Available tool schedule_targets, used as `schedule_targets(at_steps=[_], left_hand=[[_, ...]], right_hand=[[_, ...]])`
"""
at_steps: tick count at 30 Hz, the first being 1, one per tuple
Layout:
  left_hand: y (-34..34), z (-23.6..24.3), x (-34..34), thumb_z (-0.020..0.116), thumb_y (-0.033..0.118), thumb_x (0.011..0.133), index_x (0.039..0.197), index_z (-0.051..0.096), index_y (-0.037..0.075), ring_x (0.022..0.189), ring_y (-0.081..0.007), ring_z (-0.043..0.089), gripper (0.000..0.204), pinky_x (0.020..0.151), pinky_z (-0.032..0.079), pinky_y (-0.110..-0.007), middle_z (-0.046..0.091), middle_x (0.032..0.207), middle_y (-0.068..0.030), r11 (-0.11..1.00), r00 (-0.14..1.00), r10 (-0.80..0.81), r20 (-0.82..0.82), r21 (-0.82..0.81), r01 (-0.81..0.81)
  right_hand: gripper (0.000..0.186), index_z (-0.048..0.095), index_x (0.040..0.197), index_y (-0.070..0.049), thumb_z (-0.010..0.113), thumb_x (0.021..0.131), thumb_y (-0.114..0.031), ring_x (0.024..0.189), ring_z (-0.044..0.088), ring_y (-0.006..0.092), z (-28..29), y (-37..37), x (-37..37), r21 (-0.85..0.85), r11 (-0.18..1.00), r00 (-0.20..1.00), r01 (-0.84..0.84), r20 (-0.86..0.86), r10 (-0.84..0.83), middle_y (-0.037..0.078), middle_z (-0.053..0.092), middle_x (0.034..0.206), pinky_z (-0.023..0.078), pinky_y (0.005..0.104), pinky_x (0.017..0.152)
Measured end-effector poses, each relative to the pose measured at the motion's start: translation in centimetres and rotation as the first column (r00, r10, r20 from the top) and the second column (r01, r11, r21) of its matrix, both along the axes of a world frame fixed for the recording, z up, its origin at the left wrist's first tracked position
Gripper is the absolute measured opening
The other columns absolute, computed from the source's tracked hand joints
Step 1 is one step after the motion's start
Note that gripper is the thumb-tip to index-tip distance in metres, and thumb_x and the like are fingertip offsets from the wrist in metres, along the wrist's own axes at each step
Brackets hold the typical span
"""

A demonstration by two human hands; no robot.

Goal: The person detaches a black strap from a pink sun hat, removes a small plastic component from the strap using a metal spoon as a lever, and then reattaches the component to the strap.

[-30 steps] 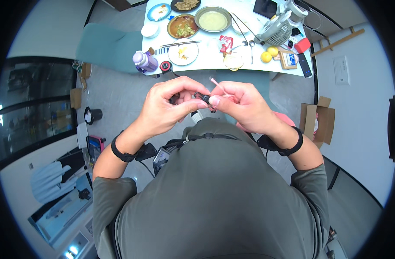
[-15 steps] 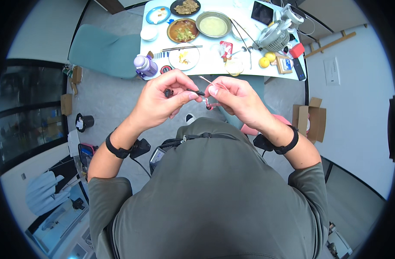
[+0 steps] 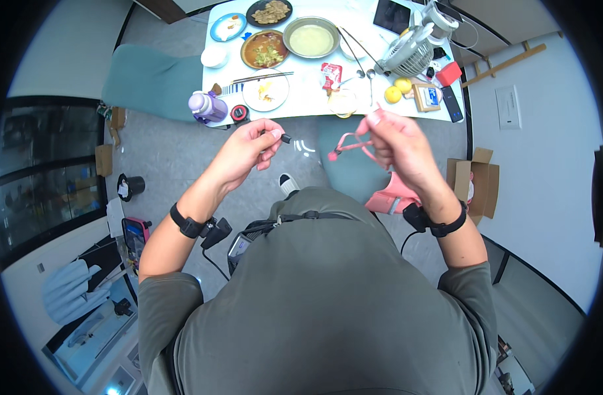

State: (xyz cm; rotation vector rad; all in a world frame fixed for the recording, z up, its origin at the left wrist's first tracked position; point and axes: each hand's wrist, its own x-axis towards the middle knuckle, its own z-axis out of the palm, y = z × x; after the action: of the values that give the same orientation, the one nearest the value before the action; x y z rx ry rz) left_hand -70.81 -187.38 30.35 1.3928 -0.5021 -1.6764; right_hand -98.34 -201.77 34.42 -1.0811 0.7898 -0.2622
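Observation:
My left hand (image 3: 252,153) is closed, with thumb and fingertips pinching a small black piece (image 3: 285,138); its exact kind is too small to make out. My right hand (image 3: 401,146) is closed too. From its fingers hangs a looped pink cord (image 3: 354,143) that ends in a small round pink piece with a dark spot. Both hands are raised in front of my body, short of the table's near edge, with a wide gap between them. Below my right hand, by the wrist, lies a pink bag-like thing (image 3: 392,196).
A white table (image 3: 308,99) bears dishes of food, a large bowl (image 3: 311,37), a purple bottle (image 3: 208,106), yellow fruit (image 3: 393,95) and a fan (image 3: 410,52). A teal chair (image 3: 153,79) stands left, a teal seat (image 3: 344,164) ahead. An open cardboard box (image 3: 476,184) sits on the right.
My hands have moved apart, the left one leftward with the black piece, the right one rightward with the pink cord. Before, they met with both things between them.

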Motion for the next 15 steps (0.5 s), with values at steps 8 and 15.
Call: schedule_targets(at_steps=[8,15], left_hand=[[-2.9,-9.8,-1.8,0.06,0.015,0.102,0.103,0.064,0.008,0.065,-0.0052,0.05,0.008,0.058,0.043,-0.022,0.061,0.082,0.003,0.992,0.999,-0.047,-0.001,0.115,0.047],[-3.4,-13.8,-3.0,0.06,0.015,0.101,0.103,0.065,0.006,0.068,-0.0061,0.056,0.011,0.062,0.047,-0.022,0.066,0.085,0.0008,0.988,0.999,-0.007,0.053,0.156,-0.001]], right_hand=[[0.029,0.065,0.101,-0.006,0.053,0.107,-0.032,0.052,0.028,0.001,-4.9,-6.8,-5.7,-0.035,0.99,0.99,0.139,-0.03,-0.14,-0.011,0.035,0.064,0.021,0.0205,0.047],[0.027,0.065,0.101,-0.007,0.052,0.107,-0.031,0.055,0.033,0.0021,-14.5,-12.6,-5.9,-0.151,0.972,0.96,0.178,-0.192,-0.206,-0.01,0.038,0.065,0.026,0.0207,0.048]])
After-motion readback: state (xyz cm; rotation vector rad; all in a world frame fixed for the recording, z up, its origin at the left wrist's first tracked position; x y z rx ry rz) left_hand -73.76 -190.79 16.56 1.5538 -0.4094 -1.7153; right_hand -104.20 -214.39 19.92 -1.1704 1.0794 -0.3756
